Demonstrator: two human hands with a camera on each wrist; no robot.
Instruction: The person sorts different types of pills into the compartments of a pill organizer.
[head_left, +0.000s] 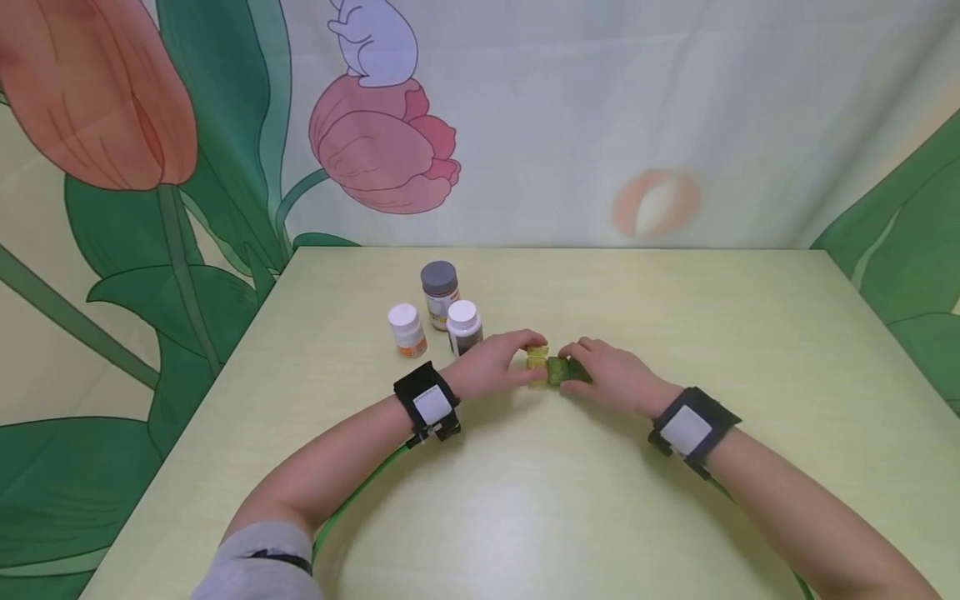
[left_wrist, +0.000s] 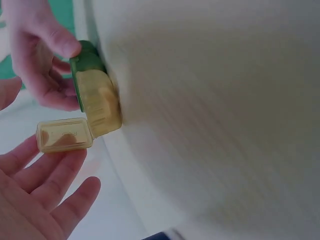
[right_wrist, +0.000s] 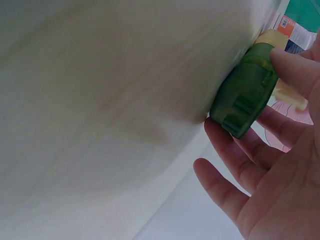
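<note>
A small pill box (head_left: 557, 371), green at one end and yellow at the other, rests on the table between the two hands. Its yellow lid (left_wrist: 65, 135) stands flipped up at the yellow compartment (left_wrist: 102, 107). My left hand (head_left: 495, 364) is at the yellow end, its extended fingers touching the raised lid from behind; the thumb shows apart from it in the left wrist view. With thumb and fingers, my right hand (head_left: 618, 377) grips the green end (right_wrist: 242, 95). Whether the compartment holds anything is hard to make out.
Left of the pill box stand three bottles: a white-capped one with an orange band (head_left: 408, 337), a grey-capped one (head_left: 440, 292) and a white-capped one with a dark label (head_left: 465, 327). A printed curtain (head_left: 555, 125) hangs behind the pale table (head_left: 510, 517).
</note>
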